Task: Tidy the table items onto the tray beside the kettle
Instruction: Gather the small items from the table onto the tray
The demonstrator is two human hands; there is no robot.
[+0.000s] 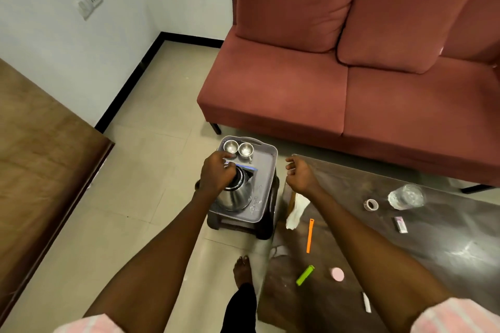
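Pink sleeves at bottom edge; bare foot [241, 269] on beige tile floor [151, 159]. Dark glossy tabletop [433, 238] at right carries green stick [305, 275], pink disc [337, 274], orange strip [309, 235], tape roll [371, 204], crumpled plastic [405, 196]. Grey tray [266, 170] on dark stool [266, 227] holds kettle [236, 194] and two steel cups [238, 148]. Left hand [216, 174]: grip curled over a blue-edged flat item at the kettle top. Right hand [301, 173]: grip loose, empty. Red sofa [338, 76] behind; white wall, black skirting.
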